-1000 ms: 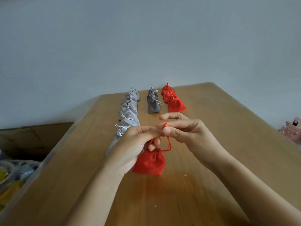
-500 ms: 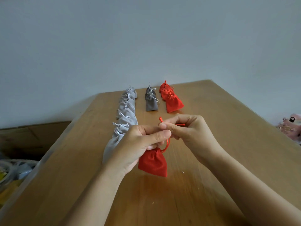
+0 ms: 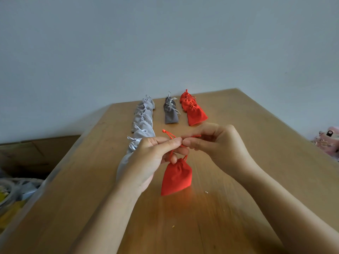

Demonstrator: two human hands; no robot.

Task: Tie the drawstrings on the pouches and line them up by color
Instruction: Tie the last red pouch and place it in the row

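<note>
The left hand [image 3: 150,158] and the right hand [image 3: 220,145] were held raised and close together, thumb tips almost touching. The red drawstring [image 3: 169,135] was pinched between thumb and forefinger of each hand, the other fingers being curled. Both bare forearms were stretched in from the near edge.
</note>
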